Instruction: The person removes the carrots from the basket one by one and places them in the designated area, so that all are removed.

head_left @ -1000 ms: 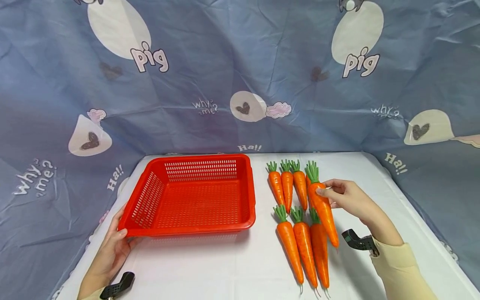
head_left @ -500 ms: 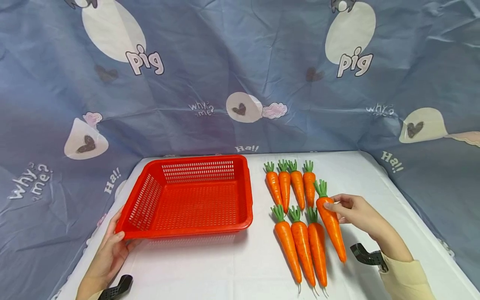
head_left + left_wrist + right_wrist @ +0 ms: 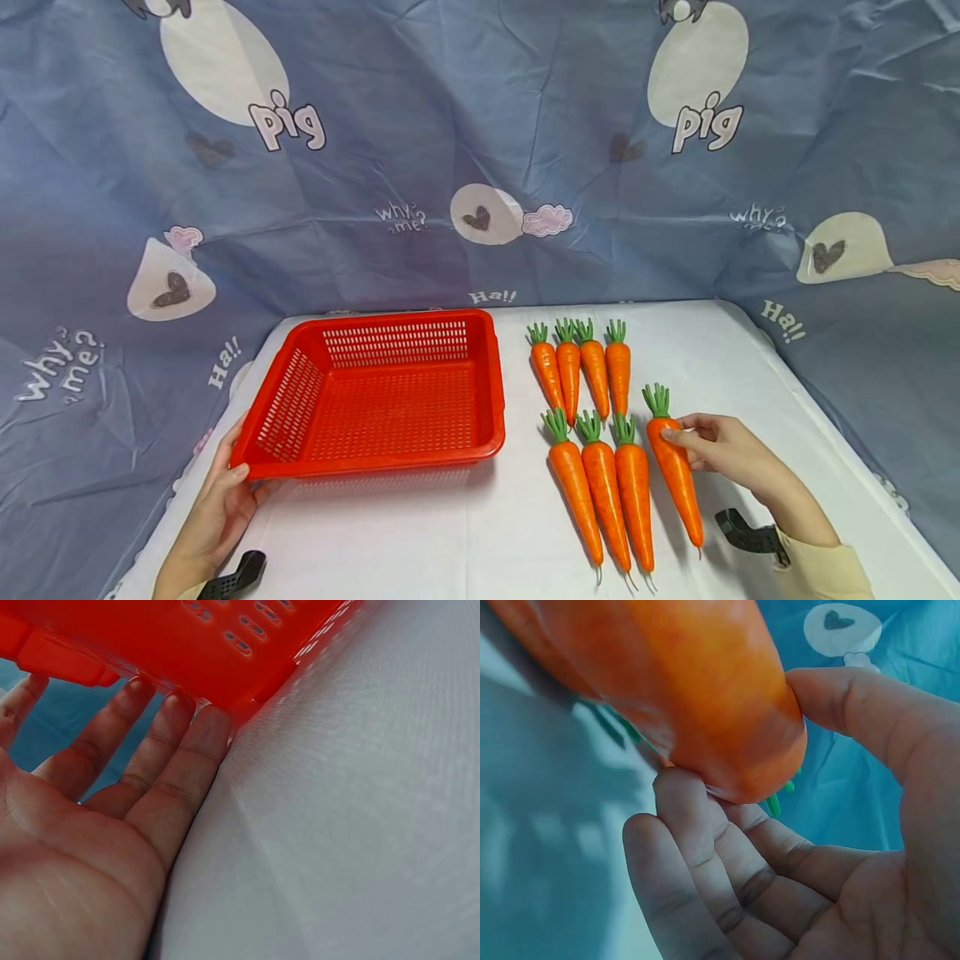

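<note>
My right hand pinches an orange carrot with green stem stubs near its thick top end, thumb on one side and fingers on the other. In the right wrist view the held carrot fills the upper part, with the fingertips under it. It slants to the right of a near row of three carrots, its thin tip toward the front. My left hand holds the near left corner of a red plastic basket, thumb at the rim. The left wrist view shows its fingers fairly straight against the basket's outside.
Behind the near row of carrots lies a far row of several carrots, green ends toward the back. A white cloth covers the table. A blue printed curtain hangs behind and along both sides.
My right hand has moved the carrot forward-right toward me, away from over the far row to beside the near row, and lower. The left hand keeps its hold on the basket.
</note>
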Demonstrator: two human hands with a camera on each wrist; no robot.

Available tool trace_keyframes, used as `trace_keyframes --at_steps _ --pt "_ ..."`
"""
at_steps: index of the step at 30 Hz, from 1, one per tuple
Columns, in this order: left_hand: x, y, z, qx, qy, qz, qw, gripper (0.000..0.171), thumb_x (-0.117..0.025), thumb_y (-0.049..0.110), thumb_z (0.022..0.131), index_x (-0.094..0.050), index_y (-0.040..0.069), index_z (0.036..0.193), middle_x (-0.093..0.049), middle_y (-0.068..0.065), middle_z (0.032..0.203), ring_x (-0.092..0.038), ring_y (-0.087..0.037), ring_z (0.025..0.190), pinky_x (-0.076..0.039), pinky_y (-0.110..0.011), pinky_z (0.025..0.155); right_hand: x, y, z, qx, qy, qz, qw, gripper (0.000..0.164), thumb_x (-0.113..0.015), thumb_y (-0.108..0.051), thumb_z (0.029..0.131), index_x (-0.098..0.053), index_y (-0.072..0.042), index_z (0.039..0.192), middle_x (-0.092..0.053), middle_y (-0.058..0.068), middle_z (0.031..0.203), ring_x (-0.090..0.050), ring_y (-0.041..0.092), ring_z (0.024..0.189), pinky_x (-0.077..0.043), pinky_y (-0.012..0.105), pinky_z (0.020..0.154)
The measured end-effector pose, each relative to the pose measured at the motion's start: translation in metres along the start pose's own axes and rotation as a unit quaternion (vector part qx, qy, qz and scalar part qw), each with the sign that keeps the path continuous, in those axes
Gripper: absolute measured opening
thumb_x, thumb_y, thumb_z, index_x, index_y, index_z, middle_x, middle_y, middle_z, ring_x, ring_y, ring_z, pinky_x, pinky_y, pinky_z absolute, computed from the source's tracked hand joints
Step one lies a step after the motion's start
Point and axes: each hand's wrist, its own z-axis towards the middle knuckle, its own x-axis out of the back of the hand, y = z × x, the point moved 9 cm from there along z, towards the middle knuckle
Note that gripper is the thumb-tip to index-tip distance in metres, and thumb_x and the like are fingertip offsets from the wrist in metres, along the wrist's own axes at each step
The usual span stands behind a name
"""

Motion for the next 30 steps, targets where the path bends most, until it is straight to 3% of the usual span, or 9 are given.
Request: trace_keyframes --at_steps 13,19,26,30 --pt "0.001 0.001 -0.001 0.010 0.014 0.009 0.9998 0.064 -0.033 0.015 0.111 -0.019 0.037 0.169 -0.050 0.018 0.153 -0.064 -0.004 0.126 -0.059 -0.026 0.100 -0.015 0.022 0.002 -0.017 -0.011 -0.001 1.000 0.055 -0.068 -0.037 0.104 -0.060 0.011 0.131 -0.071 0.003 0.090 -0.068 0.014 0.080 -0.058 0.029 0.072" --pt "-0.003 0.002 -0.001 0.002 0.002 0.011 0.9999 0.064 -0.031 0.013 0.112 -0.016 0.035 0.170 -0.047 0.015 0.155 -0.064 -0.004 0.127 -0.059 -0.026 0.102 -0.021 0.024 0.002 -0.010 -0.014 -0.013 1.000 0.052 -0.069 -0.037 0.103 -0.063 0.009 0.127 -0.063 0.003 0.081 -0.063 0.013 0.074 -0.058 0.027 0.069" --pt "-0.006 0.009 -0.002 -0.019 -0.027 0.003 0.9994 0.065 -0.029 0.006 0.112 -0.018 0.031 0.171 -0.050 0.016 0.156 -0.066 -0.006 0.129 -0.059 -0.028 0.102 -0.022 0.021 0.003 -0.013 -0.012 -0.023 1.000 0.059 -0.069 -0.040 0.103 -0.059 0.010 0.134 -0.068 0.005 0.086 -0.065 0.015 0.077 -0.057 0.028 0.069" --pt "-0.006 0.017 -0.004 -0.030 -0.032 0.025 0.9987 0.068 -0.029 0.003 0.111 -0.015 0.029 0.172 -0.048 0.015 0.158 -0.064 -0.004 0.132 -0.057 -0.026 0.102 -0.019 0.019 0.001 -0.018 -0.016 -0.033 0.999 0.063 -0.069 -0.043 0.103 -0.058 0.010 0.134 -0.068 0.005 0.090 -0.066 0.016 0.078 -0.057 0.029 0.069"
